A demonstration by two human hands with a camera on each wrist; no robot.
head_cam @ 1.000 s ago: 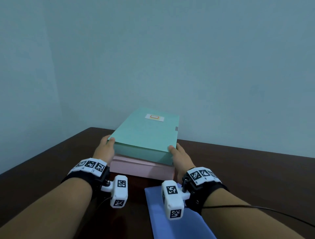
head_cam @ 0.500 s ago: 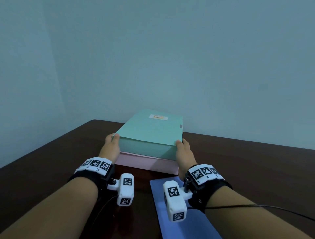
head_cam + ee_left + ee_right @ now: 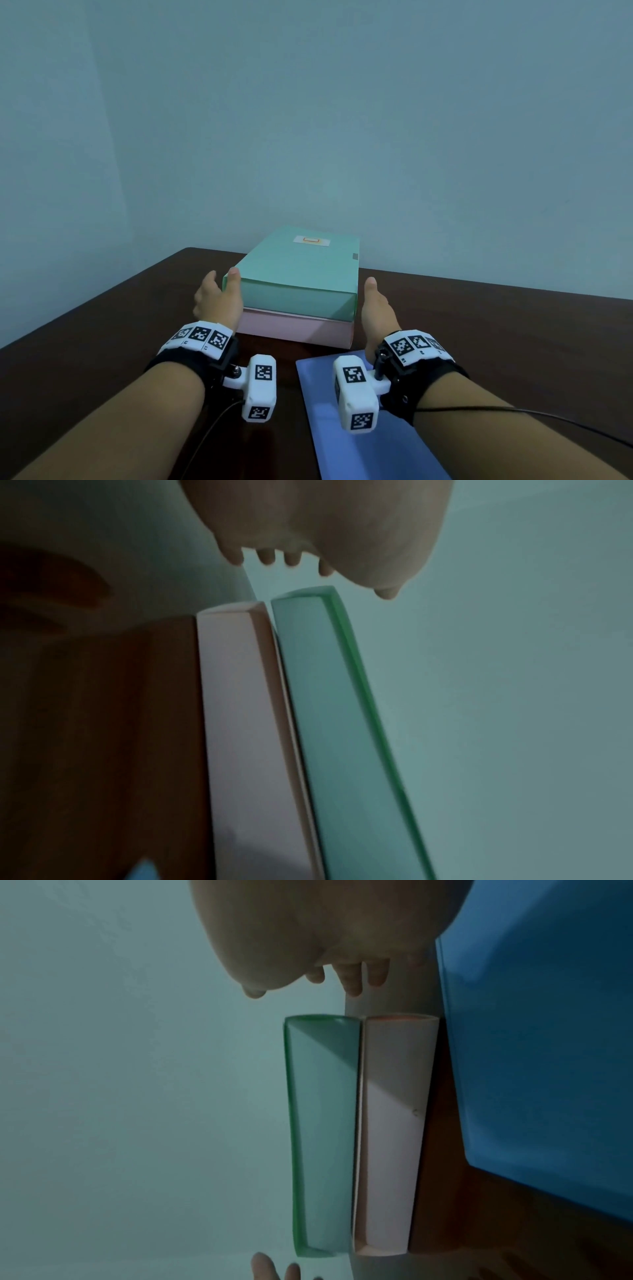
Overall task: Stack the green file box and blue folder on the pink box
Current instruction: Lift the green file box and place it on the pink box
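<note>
The green file box [image 3: 301,270] lies flat on the pink box [image 3: 294,329] at the back of the dark table, edges roughly lined up. My left hand [image 3: 219,298] is at the stack's near left corner, fingers spread away from it and thumb by the green corner. My right hand [image 3: 375,308] stands open just right of the stack, holding nothing. The left wrist view shows straight fingertips [image 3: 267,558] clear of the green box [image 3: 329,723] and pink box [image 3: 246,723]. The blue folder [image 3: 370,455] lies flat under my right wrist, also seen as the blue folder [image 3: 548,1056] beside the stack.
The brown table [image 3: 479,342] stretches to the right of the stack and ends at a plain blue-grey wall just behind it. A thin black cable [image 3: 513,409] runs from my right wrist band across the table.
Both hands have let go of the green file box and drawn outward from its sides. The box has settled flat on the pink box.
</note>
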